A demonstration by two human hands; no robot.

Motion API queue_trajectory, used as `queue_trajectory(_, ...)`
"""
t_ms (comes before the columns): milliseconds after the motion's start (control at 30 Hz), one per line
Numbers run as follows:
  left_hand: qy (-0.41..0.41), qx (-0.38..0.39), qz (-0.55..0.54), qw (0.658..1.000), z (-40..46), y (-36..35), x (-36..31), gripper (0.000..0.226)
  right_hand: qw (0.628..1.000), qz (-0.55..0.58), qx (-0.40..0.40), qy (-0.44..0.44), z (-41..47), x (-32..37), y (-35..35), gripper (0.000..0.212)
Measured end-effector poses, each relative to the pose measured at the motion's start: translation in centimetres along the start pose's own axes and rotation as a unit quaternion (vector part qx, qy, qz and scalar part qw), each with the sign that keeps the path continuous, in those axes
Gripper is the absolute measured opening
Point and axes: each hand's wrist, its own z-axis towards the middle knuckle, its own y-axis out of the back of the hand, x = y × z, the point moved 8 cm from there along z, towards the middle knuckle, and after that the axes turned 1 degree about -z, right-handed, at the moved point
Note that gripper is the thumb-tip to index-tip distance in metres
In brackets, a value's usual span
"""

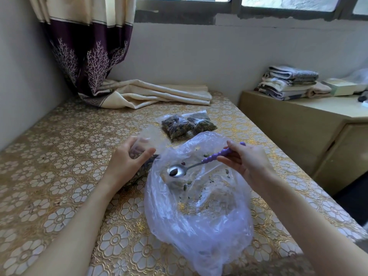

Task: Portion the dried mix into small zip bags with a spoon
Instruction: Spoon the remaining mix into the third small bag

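Observation:
My left hand [129, 158] grips a small clear zip bag [146, 140] partly filled with dark dried mix, held upright on the table. My right hand [247, 158] holds a spoon [199, 164] by its purple beaded handle. The metal bowl of the spoon carries one dark piece and hovers over the mouth of a large, nearly empty clear plastic bag [199, 216], just right of the zip bag. A few bits of mix lie scattered inside the large bag. Two filled zip bags [179, 126] [203, 123] lie side by side farther back on the table.
The table wears a gold floral cloth [49, 176]. A purple and cream curtain [95, 56] hangs at the back left, its hem pooled on the table [159, 94]. To the right stands a low wooden cabinet [298, 124] with folded towels [288, 82].

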Motion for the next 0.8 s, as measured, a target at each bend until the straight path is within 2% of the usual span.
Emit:
queue_trajectory(200,0.0,0.006,-0.006,1.0,0.0,-0.1,-0.1,0.043,0.992,0.032,0.003,0.125,0.2,4.5,-1.8,0.028)
queue_trajectory(300,0.002,0.008,-0.009,1.0,0.0,-0.1,-0.1,0.041,0.983,0.024,0.011,0.179,-0.2,5.7,-4.1,0.023)
queue_trajectory(467,0.009,0.008,-0.018,1.0,0.0,0.0,-0.2,0.035,0.953,-0.038,0.135,0.27,-2.1,6.1,-8.3,0.013)
queue_trajectory(567,0.011,0.011,-0.035,0.999,0.0,-0.1,-0.3,0.03,0.944,-0.061,0.167,0.278,-2.5,5.6,-8.6,0.009)
queue_trajectory(800,0.011,0.009,-0.023,1.0,0.1,0.0,0.1,0.042,0.97,0.001,0.078,0.231,-1.0,5.8,-3.6,0.016)
